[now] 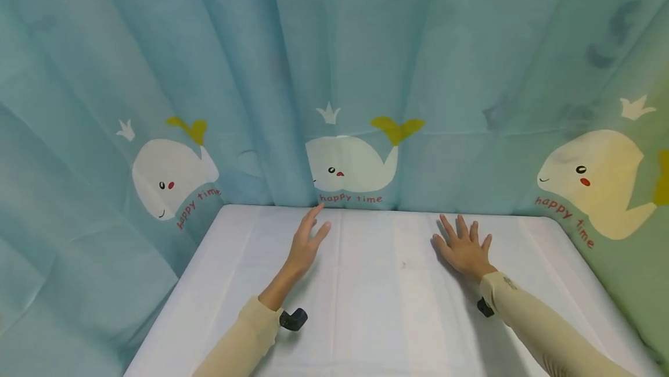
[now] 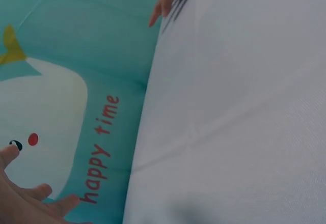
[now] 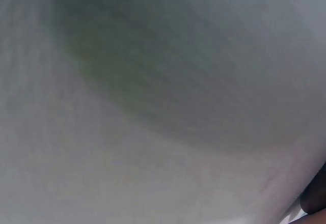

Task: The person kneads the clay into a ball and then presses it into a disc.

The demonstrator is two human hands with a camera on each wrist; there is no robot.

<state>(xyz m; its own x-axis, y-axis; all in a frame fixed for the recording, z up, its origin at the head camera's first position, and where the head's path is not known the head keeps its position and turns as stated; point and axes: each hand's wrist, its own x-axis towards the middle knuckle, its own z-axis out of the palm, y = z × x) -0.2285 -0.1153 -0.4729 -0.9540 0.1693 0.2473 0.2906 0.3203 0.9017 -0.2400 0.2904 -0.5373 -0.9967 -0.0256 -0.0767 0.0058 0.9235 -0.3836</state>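
Observation:
My left hand [image 1: 305,244] reaches over the far left part of the white table [image 1: 376,307], fingers extended and holding nothing. Its spread fingers also show in the left wrist view, where the hand [image 2: 30,201] appears in front of the curtain. My right hand [image 1: 465,252] is at the far right part of the table, palm down with fingers spread and nothing in its grasp. The left wrist view catches the right hand [image 2: 165,2] at its top edge. In the right wrist view, a blurred pale surface fills most of the picture, with only a sliver of skin at the lower right corner.
A blue-green curtain [image 1: 460,168] with white whale prints hangs behind the table and along both sides. Small dark devices, the left one [image 1: 294,319] and the right one [image 1: 485,307], sit at the sleeve cuffs. The cloth on the table shows faint creases.

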